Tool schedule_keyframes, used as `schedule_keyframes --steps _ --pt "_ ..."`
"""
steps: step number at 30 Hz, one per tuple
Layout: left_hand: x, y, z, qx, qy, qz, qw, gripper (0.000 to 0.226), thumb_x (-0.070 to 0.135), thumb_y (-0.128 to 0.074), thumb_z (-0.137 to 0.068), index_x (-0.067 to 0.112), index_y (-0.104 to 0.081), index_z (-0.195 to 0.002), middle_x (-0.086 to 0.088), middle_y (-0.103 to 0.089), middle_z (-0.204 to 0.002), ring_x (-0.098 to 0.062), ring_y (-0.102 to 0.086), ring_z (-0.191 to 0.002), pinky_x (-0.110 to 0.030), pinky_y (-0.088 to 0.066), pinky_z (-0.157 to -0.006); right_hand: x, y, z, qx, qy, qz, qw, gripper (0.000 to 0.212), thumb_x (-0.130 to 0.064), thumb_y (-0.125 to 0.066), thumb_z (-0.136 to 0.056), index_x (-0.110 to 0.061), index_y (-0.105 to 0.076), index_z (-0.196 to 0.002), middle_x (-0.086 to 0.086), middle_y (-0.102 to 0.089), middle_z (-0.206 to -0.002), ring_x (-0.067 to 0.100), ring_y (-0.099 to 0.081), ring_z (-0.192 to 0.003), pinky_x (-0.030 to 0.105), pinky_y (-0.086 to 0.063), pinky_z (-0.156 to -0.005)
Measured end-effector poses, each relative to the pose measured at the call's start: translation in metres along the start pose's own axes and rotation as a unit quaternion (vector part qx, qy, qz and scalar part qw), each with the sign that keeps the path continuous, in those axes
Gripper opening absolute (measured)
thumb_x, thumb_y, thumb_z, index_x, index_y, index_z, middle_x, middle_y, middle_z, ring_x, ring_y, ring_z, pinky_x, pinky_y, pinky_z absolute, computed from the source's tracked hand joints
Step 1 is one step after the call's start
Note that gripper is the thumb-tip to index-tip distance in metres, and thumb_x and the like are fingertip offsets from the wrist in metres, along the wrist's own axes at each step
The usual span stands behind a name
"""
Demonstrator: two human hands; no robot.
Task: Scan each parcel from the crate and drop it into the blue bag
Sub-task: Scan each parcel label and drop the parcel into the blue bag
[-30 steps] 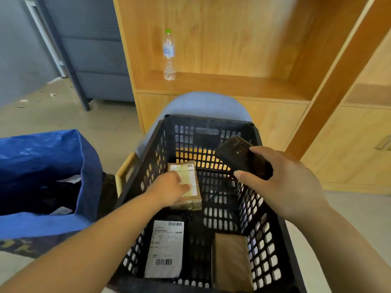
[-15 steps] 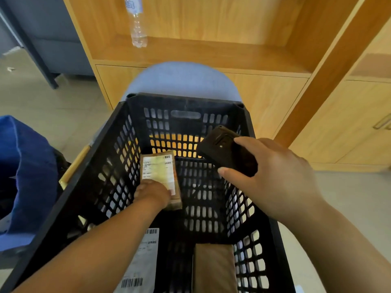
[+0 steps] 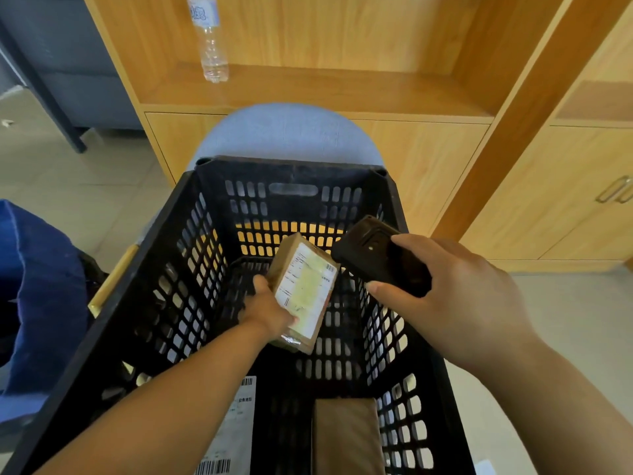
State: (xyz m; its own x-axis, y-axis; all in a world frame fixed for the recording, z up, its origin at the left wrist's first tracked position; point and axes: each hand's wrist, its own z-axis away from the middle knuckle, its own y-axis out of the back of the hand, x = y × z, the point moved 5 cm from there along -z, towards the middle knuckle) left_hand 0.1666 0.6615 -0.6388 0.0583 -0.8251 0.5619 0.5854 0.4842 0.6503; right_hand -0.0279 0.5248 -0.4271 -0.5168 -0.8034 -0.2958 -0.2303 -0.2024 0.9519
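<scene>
A black slatted crate point(image 3: 178, 275) fills the middle of the view. Inside it my left hand point(image 3: 265, 308) grips a small brown cardboard parcel point(image 3: 303, 291) with a white and yellow label, tilted and raised off the crate floor. My right hand point(image 3: 448, 293) holds a black handheld scanner point(image 3: 376, 255) just right of the parcel, above the crate's right wall. On the crate floor lie a parcel with a white barcode label point(image 3: 229, 443) and a plain brown parcel point(image 3: 346, 437). The blue bag point(image 3: 37, 289) stands at the left, partly cut off.
The crate rests on a grey-blue round chair seat point(image 3: 284, 132). Behind it is a wooden cabinet point(image 3: 342, 94) with a water bottle point(image 3: 210, 39) on its shelf. Tiled floor point(image 3: 68, 166) lies to the left, and a wooden chair arm point(image 3: 113, 281) shows beside the crate.
My left hand has lifted the labelled parcel off the crate floor and tilted it towards the scanner. The view has shifted right and down, so the blue bag is mostly cut off.
</scene>
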Motion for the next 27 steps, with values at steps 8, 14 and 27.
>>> schedule_keyframes --steps 8,14,27 --pt "0.019 0.045 0.034 0.046 -0.081 0.111 0.99 0.092 0.019 -0.076 -0.077 0.016 -0.013 -0.145 -0.011 -0.028 -0.14 -0.03 -0.035 -0.128 -0.043 -0.039 -0.106 0.005 0.023 0.024 -0.036 -0.045 0.014 0.998 0.061 -0.071 -0.043 -0.082 -0.044 -0.035 -0.136 -0.009 -0.057 -0.11 0.019 -0.054 -0.1 0.041 -0.052 -0.086" --pt "0.011 0.092 0.074 0.053 -0.133 0.233 0.962 0.098 0.018 -0.081 -0.068 0.024 -0.022 -0.146 -0.008 -0.04 -0.139 -0.027 -0.043 -0.129 -0.044 -0.04 -0.107 -0.002 0.036 0.05 -0.065 -0.054 0.014 0.996 0.06 -0.072 -0.04 -0.085 -0.045 -0.033 -0.138 -0.006 -0.057 -0.107 0.022 -0.056 -0.097 0.038 -0.051 -0.082" --pt "-0.001 0.124 0.158 0.022 -0.205 0.327 0.922 0.056 0.011 -0.061 -0.084 0.022 -0.042 -0.136 -0.004 -0.057 -0.13 -0.025 -0.055 -0.119 -0.04 -0.047 -0.099 -0.041 0.071 0.096 -0.046 0.027 0.014 0.998 0.063 -0.071 -0.044 -0.084 -0.044 -0.034 -0.14 -0.006 -0.057 -0.109 0.021 -0.057 -0.098 0.04 -0.051 -0.085"
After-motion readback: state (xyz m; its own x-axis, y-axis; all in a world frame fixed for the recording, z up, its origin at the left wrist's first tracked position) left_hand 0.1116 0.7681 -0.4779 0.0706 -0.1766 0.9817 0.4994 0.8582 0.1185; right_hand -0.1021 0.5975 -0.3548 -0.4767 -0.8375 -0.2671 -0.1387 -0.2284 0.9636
